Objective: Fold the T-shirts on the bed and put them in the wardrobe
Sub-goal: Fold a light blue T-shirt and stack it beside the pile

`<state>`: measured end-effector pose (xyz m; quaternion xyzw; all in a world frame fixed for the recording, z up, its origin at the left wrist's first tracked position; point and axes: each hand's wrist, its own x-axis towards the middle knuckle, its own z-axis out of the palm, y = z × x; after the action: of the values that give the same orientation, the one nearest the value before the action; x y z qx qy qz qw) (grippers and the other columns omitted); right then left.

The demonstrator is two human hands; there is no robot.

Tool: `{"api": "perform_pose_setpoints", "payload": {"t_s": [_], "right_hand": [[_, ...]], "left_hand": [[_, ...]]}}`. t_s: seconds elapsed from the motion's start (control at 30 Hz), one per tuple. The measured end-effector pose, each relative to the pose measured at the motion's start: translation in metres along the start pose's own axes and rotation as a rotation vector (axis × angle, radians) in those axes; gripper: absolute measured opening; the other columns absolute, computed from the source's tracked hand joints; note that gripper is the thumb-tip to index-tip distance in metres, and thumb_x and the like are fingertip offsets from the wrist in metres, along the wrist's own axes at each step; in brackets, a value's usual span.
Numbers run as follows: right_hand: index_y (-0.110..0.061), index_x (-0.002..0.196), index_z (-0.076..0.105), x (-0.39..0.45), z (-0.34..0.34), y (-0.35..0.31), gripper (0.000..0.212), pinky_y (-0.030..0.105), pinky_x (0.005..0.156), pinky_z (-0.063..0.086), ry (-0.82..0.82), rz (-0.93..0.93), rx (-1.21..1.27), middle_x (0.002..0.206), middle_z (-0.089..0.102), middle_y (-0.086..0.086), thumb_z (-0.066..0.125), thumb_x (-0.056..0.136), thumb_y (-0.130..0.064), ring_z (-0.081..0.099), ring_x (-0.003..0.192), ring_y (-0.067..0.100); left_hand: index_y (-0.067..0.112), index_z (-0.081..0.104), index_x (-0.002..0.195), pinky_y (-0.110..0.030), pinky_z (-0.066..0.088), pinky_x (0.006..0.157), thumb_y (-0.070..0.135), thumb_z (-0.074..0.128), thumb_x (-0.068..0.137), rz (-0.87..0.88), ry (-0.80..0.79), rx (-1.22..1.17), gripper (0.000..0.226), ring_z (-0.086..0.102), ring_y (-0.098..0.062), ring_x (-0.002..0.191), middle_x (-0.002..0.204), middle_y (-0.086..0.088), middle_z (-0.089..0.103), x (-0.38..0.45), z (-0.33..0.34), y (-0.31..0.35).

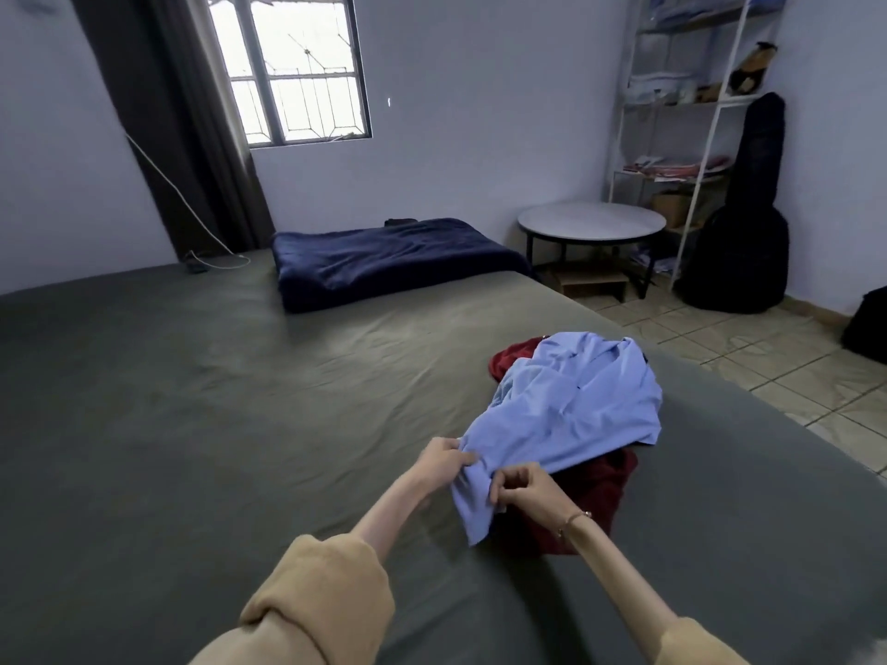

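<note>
A crumpled light blue T-shirt (571, 405) lies in a heap near the right edge of the bed (201, 400), which has a grey-green sheet. Under it lies a dark red T-shirt (593, 496), showing at the near side and at the far left of the heap. My left hand (444, 460) pinches the near edge of the blue shirt. Just to its right, my right hand (525, 491) grips the same edge with curled fingers. No wardrobe is in view.
A folded dark blue blanket (384, 261) lies at the far end of the bed. Beyond the bed's right side are a tiled floor (777, 367), a round white table (593, 223), a white shelf rack (691, 108) and a black guitar bag (749, 218).
</note>
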<state>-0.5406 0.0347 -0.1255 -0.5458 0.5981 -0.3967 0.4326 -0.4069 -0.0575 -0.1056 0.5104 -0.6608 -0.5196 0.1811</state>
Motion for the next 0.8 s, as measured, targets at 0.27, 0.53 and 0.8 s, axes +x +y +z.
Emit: {"api": "perform_pose_setpoints", "payload": {"t_s": [0.27, 0.53, 0.8], "right_hand": [[-0.007, 0.099, 0.05, -0.002, 0.012, -0.023, 0.028, 0.009, 0.069, 0.045, 0.211, -0.044, -0.048, 0.089, 0.061, 0.004, 0.055, 0.079, 0.012, 0.06, 0.086, 0.017], [-0.003, 0.134, 0.038, 0.001, 0.059, -0.034, 0.068, 0.029, 0.096, 0.032, 0.298, 0.019, -0.411, 0.139, 0.035, 0.02, 0.067, 0.073, -0.003, 0.035, 0.13, 0.031], [-0.024, 0.064, 0.041, -0.005, 0.19, -0.064, 0.028, 0.029, 0.075, 0.037, -0.081, 0.007, -0.911, 0.088, 0.059, -0.001, 0.058, 0.085, -0.033, 0.059, 0.1, 0.02]], "left_hand": [[0.007, 0.052, 0.061, -0.024, 0.035, 0.05, 0.002, 0.049, 0.095, 0.003, 0.223, -0.101, 0.034, 0.048, -0.01, 0.048, 0.057, -0.005, 0.053, -0.033, -0.089, -0.026], [-0.005, 0.06, 0.087, -0.032, 0.037, 0.065, 0.004, 0.045, 0.098, -0.123, 0.446, -0.138, 0.021, 0.049, -0.022, 0.079, 0.087, -0.015, 0.057, -0.119, -0.208, -0.09], [-0.018, 0.057, 0.113, -0.029, 0.036, 0.075, 0.002, 0.041, 0.098, -0.203, 0.65, -0.089, 0.03, 0.051, -0.023, 0.094, 0.105, -0.023, 0.059, -0.222, -0.282, -0.135]]}}
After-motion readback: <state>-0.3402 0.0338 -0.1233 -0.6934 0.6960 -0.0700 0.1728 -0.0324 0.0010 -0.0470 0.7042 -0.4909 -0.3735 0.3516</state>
